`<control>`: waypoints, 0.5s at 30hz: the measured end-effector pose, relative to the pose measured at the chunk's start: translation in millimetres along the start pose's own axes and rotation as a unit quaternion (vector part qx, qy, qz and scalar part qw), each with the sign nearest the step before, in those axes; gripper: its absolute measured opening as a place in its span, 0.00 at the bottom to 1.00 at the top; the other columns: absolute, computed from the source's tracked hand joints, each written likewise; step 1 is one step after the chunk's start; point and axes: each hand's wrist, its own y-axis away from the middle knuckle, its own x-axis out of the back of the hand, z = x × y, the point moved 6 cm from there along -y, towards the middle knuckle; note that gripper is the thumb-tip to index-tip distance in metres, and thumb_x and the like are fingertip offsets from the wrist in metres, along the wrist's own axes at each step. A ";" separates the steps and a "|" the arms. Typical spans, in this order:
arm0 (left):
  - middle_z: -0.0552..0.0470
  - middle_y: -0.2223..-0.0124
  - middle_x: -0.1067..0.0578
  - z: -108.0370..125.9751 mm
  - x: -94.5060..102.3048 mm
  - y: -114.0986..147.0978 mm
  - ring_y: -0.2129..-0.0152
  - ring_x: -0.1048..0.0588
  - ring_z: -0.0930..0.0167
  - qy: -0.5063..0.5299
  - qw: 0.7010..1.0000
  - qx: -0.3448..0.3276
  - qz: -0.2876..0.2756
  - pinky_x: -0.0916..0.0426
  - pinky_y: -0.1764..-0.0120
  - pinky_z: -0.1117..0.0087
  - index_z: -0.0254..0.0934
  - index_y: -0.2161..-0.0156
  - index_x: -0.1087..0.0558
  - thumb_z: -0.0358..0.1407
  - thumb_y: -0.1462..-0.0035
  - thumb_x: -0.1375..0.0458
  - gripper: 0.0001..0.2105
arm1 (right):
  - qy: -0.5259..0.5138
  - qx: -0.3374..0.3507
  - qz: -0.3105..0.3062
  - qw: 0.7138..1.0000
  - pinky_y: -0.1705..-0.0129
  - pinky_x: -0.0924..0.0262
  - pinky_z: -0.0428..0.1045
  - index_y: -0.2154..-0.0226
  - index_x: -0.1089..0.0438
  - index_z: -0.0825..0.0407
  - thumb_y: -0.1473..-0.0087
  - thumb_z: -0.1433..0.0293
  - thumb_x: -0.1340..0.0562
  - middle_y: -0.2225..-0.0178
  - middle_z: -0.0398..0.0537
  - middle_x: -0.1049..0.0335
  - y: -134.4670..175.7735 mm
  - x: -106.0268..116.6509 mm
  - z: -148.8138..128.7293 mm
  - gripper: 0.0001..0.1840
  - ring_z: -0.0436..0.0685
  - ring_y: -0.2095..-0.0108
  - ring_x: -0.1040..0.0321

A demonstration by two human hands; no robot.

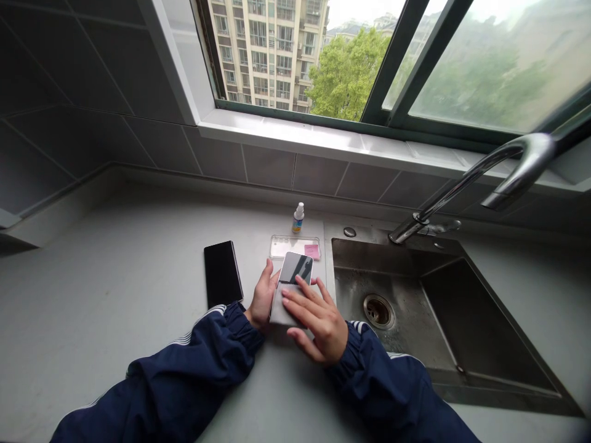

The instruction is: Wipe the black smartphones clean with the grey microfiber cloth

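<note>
My left hand [263,297] grips a smartphone [289,266] along its left side, its screen reflecting the window. A grey cloth [281,312] with a zigzag edge covers the lower part of the screen. On that cloth lies my right hand [318,317], fingers stretched out and pressing it flat against the phone. Just beyond the phone is a clear phone case [284,246] with a pink slip [312,251] at its right end. Behind the case stands a small white spray bottle [298,219] with a coloured label. A second, dark device [222,274] rests left of my left hand.
To the right, a steel sink [339,258] is set into the pale counter [115,271], with a drain [378,310] in its basin. A chrome faucet [466,181] arches over it. Behind the counter run grey tiles [268,165] and a white window sill [318,136].
</note>
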 end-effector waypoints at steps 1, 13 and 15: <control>0.35 0.51 0.24 -0.3 -0.1 -0.4 0.57 0.23 0.58 0.002 1.000 -0.003 -0.003 0.33 0.49 0.60 0.28 0.40 0.35 0.56 0.38 0.56 0.34 | 0.025 -0.028 -0.004 0.999 0.33 0.68 0.69 0.39 0.40 0.54 0.37 0.63 0.48 0.38 0.52 0.39 1.1 -0.9 8.1 0.26 0.66 0.32 0.59; 0.39 0.49 0.25 -2.7 -1.8 1.9 0.57 0.23 0.58 0.000 0.999 0.003 -0.034 0.29 0.54 0.55 0.37 0.35 0.42 0.53 0.36 0.55 0.30 | 0.078 -0.137 0.060 0.986 0.36 0.62 0.73 0.40 0.40 0.53 0.35 0.63 0.49 0.36 0.54 0.43 5.4 8.3 38.9 0.24 0.69 0.31 0.62; 0.38 0.50 0.24 -1.8 -3.5 2.7 0.57 0.23 0.58 -0.002 1.000 -0.003 -0.024 0.30 0.53 0.55 0.34 0.36 0.40 0.54 0.36 0.56 0.31 | 0.043 -0.095 0.052 0.993 0.35 0.64 0.72 0.43 0.35 0.53 0.37 0.63 0.46 0.39 0.52 0.38 2.8 8.7 27.2 0.22 0.69 0.32 0.59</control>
